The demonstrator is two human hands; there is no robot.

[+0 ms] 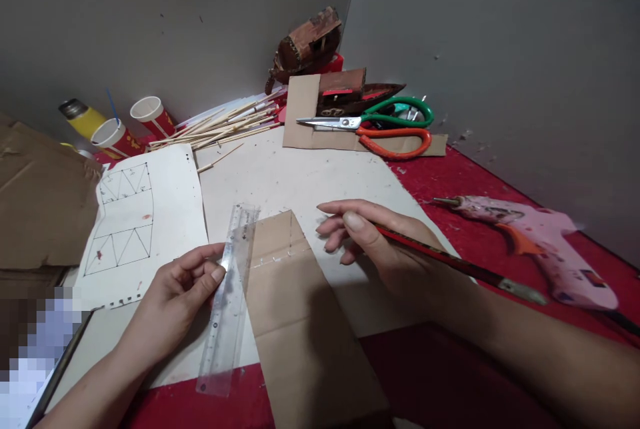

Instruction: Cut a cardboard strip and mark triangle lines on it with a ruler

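Brown cardboard forms the strip [285, 329] that is laid lengthwise between the two hands, its far end set on a white sheet [240, 175] and its near part stretched over the red bench [415, 375]. Near that far end, pale marks are crossed over its surface, and its right side is darkened by a shadow. Just left of the strip, a transparent ruler [220, 329] is pinched along its outer edge by the left hand [175, 295], thumb and fingers being closed on the plastic. The ruler's far end is placed at the strip's left edge; whether the edge is overlapped or merely met cannot be told. To the right of the strip, a red-and-black pencil [455, 262] is held slantwise by the right hand [385, 249], clamped near the thumb, while the forefinger is stretched toward the strip.

Farther left of the strip, a paper [175, 215] is spread, on which two zigzag-braced figures are drawn. Beyond the strip, thin wooden sticks [225, 125] are heaped, with two red-and-white cups [150, 112] and a yellow bottle [83, 119] stood to their left. Also beyond it, scissors [345, 123] with green and orange handles are rested across an angled cardboard piece [303, 105], and brown models [345, 85] are set behind them. Well to the strip's right, a pink glue gun [555, 249] is laid on its side.
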